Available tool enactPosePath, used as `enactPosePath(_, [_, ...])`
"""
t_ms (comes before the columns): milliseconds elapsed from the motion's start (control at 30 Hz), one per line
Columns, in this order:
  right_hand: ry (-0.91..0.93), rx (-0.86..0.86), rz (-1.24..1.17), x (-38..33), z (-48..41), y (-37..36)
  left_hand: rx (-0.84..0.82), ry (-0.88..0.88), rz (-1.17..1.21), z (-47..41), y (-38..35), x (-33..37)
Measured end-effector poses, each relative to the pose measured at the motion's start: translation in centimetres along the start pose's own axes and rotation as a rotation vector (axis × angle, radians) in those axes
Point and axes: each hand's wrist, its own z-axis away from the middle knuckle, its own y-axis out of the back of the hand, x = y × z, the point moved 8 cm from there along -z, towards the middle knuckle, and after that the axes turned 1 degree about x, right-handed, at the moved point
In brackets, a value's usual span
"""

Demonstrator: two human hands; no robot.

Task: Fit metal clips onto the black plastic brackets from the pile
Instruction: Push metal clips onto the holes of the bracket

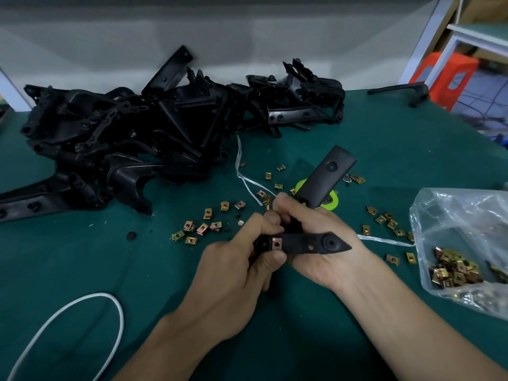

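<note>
Where the grey wall (247, 37) meets the table, a dark green mat (68, 270) covers the whole top. Beyond its right edge stand a pale metal frame (427, 39) and an orange stool (450, 75).

At the left a white cord (103, 294) lies in a smooth loop. Behind it the pile (123, 138) of black plastic brackets sprawls across the back of the mat, matte and angular, its arms and holed straps tangled. A thin white strip (240, 171) trails from the pile toward the hands. Loose clips (202, 228), small square brass-coloured folds of metal each with a hole, lie scattered over the middle. A bright green disc (334, 202) shows partly behind the held bracket. At the right a crumpled clear bag (453, 215) holds a heap of the same clips.

The bracket (327, 174) is held above the mat at the centre, between both hands. One flat arm with a rounded, holed end rises up and to the right; another lies crosswise and ends in a point at the right. A clip (276, 244) sits on the crosswise arm near its left end. The left hand (233, 268) pinches that end, thumb just below the clip and fingers curled over the top. The right hand (324, 251) grips the bracket's middle, fingers wrapped round it, palm under the pointed arm.
</note>
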Motion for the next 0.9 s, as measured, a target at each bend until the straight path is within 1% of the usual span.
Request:
enactPosePath(67, [0.025, 0.017, -0.037, -0.3, -0.1, 0.3, 0.006, 0.000, 0.015, -0.2, -0.3, 0.1])
enactPosePath(133, [0.074, 0.005, -0.012, -1.1, -0.4, 0.5, 0.020, 0.088, 0.044, -0.5, -0.4, -0.7])
enactPosePath(200, [0.187, 0.010, 0.021, -2.9, -0.6, 0.9, 0.104, 0.207, 0.023, -0.6, 0.2, -2.0])
enactPosePath(233, [0.260, 0.036, 0.011, -4.2, -0.6, 1.5, 0.145, 0.234, -0.033, -0.5, 0.6, -2.4])
enactPosePath(267, [0.342, 0.074, -0.007, -5.4, -0.4, 2.1, 0.156, 0.230, -0.116, -0.6, 0.8, -2.5])
enactPosePath(333, [0.506, 0.181, 0.002, -7.5, 0.1, 3.7, 0.108, 0.164, -0.290, -0.8, 0.1, -1.7])
enactPosePath(400, [0.595, 0.278, 0.045, -8.2, 0.5, 4.7, 0.049, 0.074, -0.392, -1.2, -1.4, -0.6])
enactPosePath(500, [0.648, 0.315, 0.086, -7.9, 0.5, 4.7, 0.020, 0.006, -0.469, -2.0, -3.8, 0.4])
enactPosePath(567, [0.683, 0.295, 0.122, -7.9, 0.5, 4.4, 0.016, 0.014, -0.478, -3.0, -4.8, 0.4])
enactPosePath(633, [0.693, 0.258, 0.129, -7.8, 0.5, 4.1, -0.003, 0.082, -0.427, -4.2, -5.3, -0.2])
enactPosePath(667, [0.695, 0.244, 0.125, -7.8, 0.5, 4.0, 0.000, 0.143, -0.372, -4.7, -5.3, -0.7])
enactPosePath(733, [0.691, 0.242, 0.104, -7.7, 0.5, 4.0, 0.024, 0.268, -0.253, -5.3, -4.9, -1.9])
enactPosePath(767, [0.684, 0.250, 0.089, -7.7, 0.5, 4.0, 0.044, 0.303, -0.237, -5.3, -4.6, -2.3])
enactPosePath(867, [0.643, 0.253, 0.052, -7.5, 0.4, 4.0, 0.171, 0.316, -0.308, -4.3, -2.8, -2.2])
enactPosePath(900, [0.637, 0.247, 0.046, -7.4, 0.4, 3.9, 0.206, 0.336, -0.251, -3.8, -2.2, -2.2])
